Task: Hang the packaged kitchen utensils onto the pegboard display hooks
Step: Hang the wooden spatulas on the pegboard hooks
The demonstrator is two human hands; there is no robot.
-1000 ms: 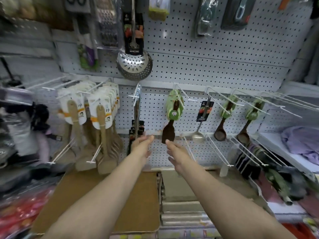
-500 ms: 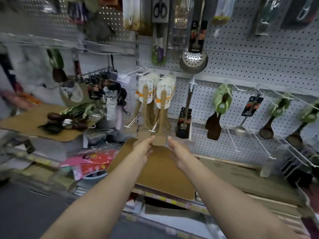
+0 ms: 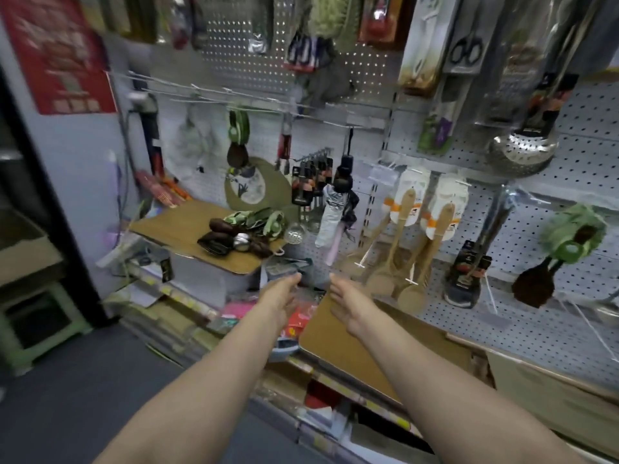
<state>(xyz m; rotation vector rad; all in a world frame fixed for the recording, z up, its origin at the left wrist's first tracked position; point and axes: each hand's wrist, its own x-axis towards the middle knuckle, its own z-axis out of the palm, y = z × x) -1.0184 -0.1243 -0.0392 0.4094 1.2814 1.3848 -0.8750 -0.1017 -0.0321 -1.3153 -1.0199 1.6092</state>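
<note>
The left hand point(image 3: 279, 301) and right hand point(image 3: 348, 306) reach out side by side, palms facing, fingers straight, holding nothing. Their edges look blurry. The packaged utensils point(image 3: 241, 231) lie piled on a brown board point(image 3: 174, 222), up and left of the hands. The pegboard point(image 3: 569, 169) has slid right since before.

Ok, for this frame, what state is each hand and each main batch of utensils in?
left hand: open, empty, reaching forward.
right hand: open, empty, reaching forward.
pile of packaged utensils: loose on the cardboard sheet, not yet hung.
wooden spatulas: hanging on pegboard hooks.
dark spatula with green card: hanging on a hook.
perforated skimmer: hanging high on the pegboard.
</note>
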